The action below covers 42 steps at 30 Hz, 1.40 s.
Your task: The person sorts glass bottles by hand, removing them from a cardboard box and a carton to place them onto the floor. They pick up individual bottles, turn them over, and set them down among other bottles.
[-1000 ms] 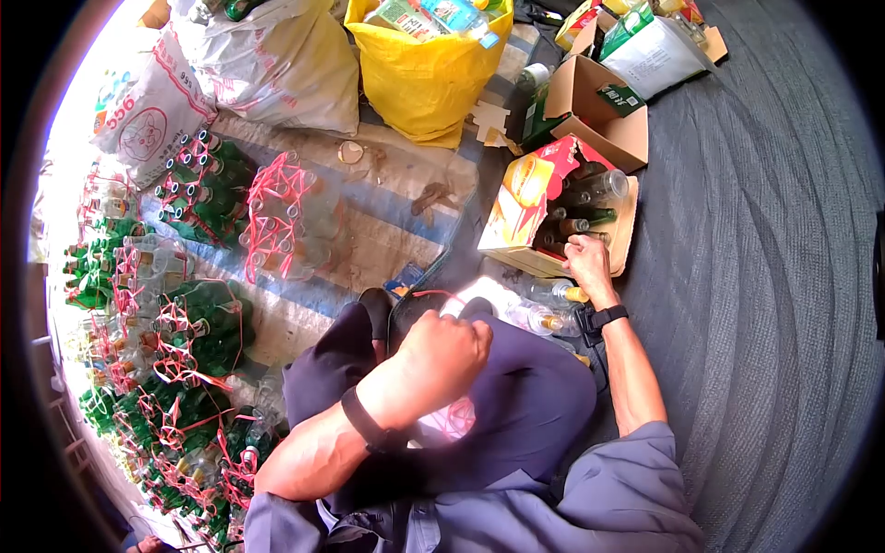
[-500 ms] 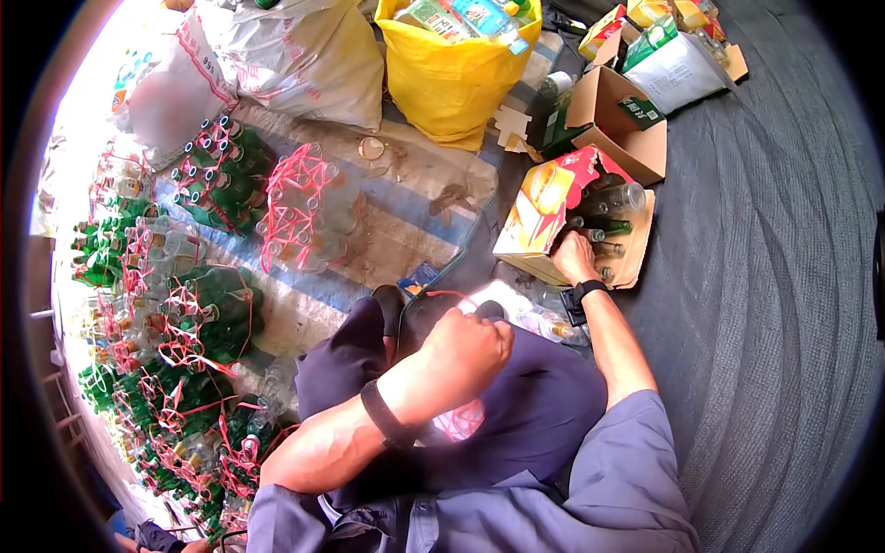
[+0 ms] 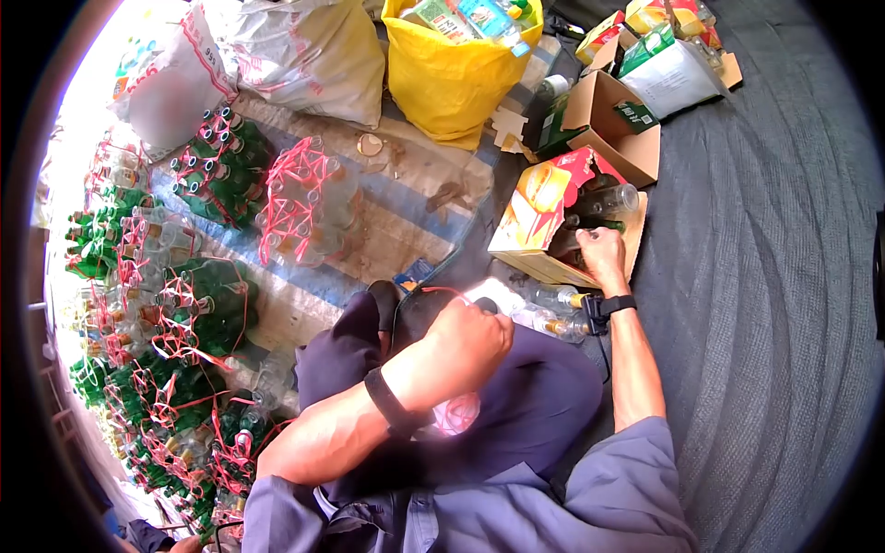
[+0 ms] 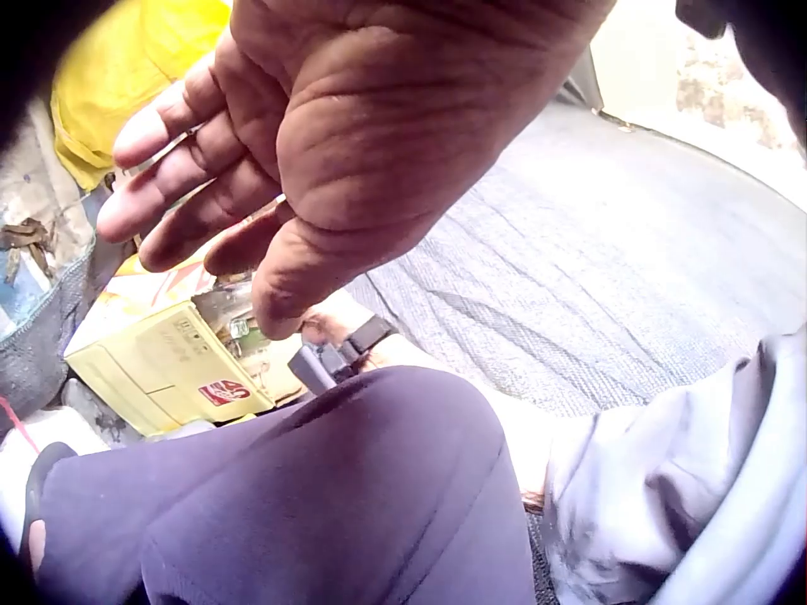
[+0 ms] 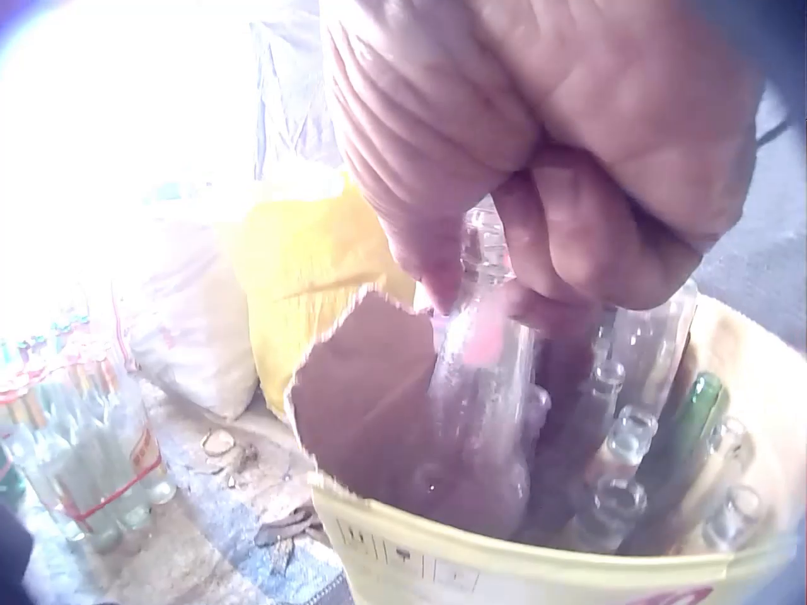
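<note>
- In the head view, we see the right hand [image 3: 601, 251] reaching into the yellow and red box [image 3: 535, 207]. The box sits at the left edge of the grey mat [image 3: 756, 276].
- The left hand [image 3: 470, 336] rests on the raised knee [image 3: 516, 405]. From up here we see only its back.
- Two bottles [image 3: 553, 313] lie on the ground between the box and the knee. Bundles [image 3: 295, 207] of bottles tied with red string lie on the striped sheet [image 3: 406, 212] to the left.
- In the left wrist view, we see the left hand [image 4: 341, 126] from below. Its fingers are loosely stretched, a little apart, and hold nothing. The knee is under it, and the box is farther back.
- In the right wrist view, the right hand [image 5: 568, 164] has its fingers and thumb wrapped round the neck of a clear bottle [image 5: 486, 378].
- The clear bottle stands upright inside the box, just beside the torn brown flap [image 5: 366, 403]. A green bottle [image 5: 681, 429] and more clear ones stand next to it.
</note>
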Tool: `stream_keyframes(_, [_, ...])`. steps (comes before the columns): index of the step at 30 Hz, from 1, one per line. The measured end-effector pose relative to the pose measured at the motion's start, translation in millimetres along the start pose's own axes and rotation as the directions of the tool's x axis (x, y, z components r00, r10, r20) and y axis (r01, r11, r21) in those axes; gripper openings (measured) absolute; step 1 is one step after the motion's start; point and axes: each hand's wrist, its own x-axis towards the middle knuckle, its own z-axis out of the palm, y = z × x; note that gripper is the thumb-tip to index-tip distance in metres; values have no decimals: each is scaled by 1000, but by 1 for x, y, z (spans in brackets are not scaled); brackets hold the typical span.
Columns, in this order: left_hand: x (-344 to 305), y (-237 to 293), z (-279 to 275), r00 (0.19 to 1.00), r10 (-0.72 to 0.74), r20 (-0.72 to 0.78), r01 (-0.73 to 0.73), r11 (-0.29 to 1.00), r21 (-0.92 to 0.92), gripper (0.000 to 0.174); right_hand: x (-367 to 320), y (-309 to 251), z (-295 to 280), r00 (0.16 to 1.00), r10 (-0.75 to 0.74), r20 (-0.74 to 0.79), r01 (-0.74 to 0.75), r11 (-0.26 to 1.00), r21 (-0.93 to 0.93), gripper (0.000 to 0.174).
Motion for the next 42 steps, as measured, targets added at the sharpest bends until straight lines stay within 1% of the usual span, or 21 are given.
stream_keyframes(3, [1,-2,-1,1000,-9,-28,9,1000,-15,26,-5,-8,-39,998,19,-57,-19,1000,6,39])
stream_keyframes(4, [2,-3,0,1000,-10,-18,9,999,-34,28,-8,-9,-49,994,1,-106,5,998,62,40])
stream_keyframes(6, [4,-3,3,1000,-9,-13,9,999,-44,30,-11,-13,-74,983,-38,-179,44,999,31,41])
stream_keyframes(8, [7,-3,5,997,-65,-39,60,993,-102,28,-22,-24,-100,940,-137,-312,179,978,109,40])
stream_keyframes(11, [15,-4,-1,993,-112,-38,102,976,-191,28,-48,-53,-144,928,-161,-336,226,960,163,34])
stream_keyframes(13, [20,-3,-6,988,-150,-42,137,965,-225,27,-65,-75,-166,893,-259,-368,330,933,146,27])
stream_keyframes(15, [22,-3,-10,962,-150,-229,52,921,-387,34,-90,-109,-185,882,-290,-371,375,909,181,25])
stream_keyframes(16, [21,0,-15,959,-159,-234,63,926,-371,34,-100,-122,-188,874,-319,-366,412,886,211,24])
stream_keyframes(18, [19,7,-23,862,-248,-443,35,900,-435,49,-112,-133,-186,845,-403,-352,498,832,245,20])
stream_keyframes(19, [16,10,-29,856,-262,-446,41,893,-448,63,-118,-143,-182,859,-384,-339,491,807,328,20])
stream_keyframes(20, [15,10,-25,820,-276,-502,35,899,-437,66,-126,-154,-176,873,-367,-321,477,778,409,20])
stream_keyframes(22, [13,12,-15,692,-320,-647,74,923,-377,70,-134,-168,-168,823,-463,-329,563,744,360,23])
stream_keyframes(24, [6,7,-13,694,-355,-626,127,917,-378,73,-137,-174,-154,850,-449,-276,526,761,380,25])
stream_keyframes(25, [1,5,-15,696,-383,-607,163,908,-386,75,-138,-177,-144,862,-438,-257,507,724,468,28])
stream_keyframes(26, [-4,4,-17,695,-390,-604,180,908,-379,75,-140,-181,-139,860,-443,-254,510,713,481,28])
stream_keyframes(28, [-13,6,-24,743,-425,-517,251,893,-373,79,-145,-192,-132,871,-441,-215,482,687,543,29])
stream_keyframes(34, [-26,-2,-20,757,-474,-450,302,864,-402,82,-148,-202,-122,870,-474,-138,467,697,544,30])
stream_keyframes(36, [-28,0,-23,749,-507,-426,332,844,-422,81,-148,-205,-119,855,-499,-141,493,699,518,30])
stream_keyframes(38, [-27,-5,-16,739,-494,-459,321,856,-405,82,-148,-207,-114,844,-509,-166,517,694,500,33])
stream_keyframes(40, [-26,-6,-17,705,-467,-534,285,876,-390,76,-147,-206,-110,846,-499,-188,514,672,533,37])
stream_keyframes(42, [-29,-6,-19,714,-470,-519,277,871,-407,82,-145,-205,-115,865,-440,-242,495,662,563,37])
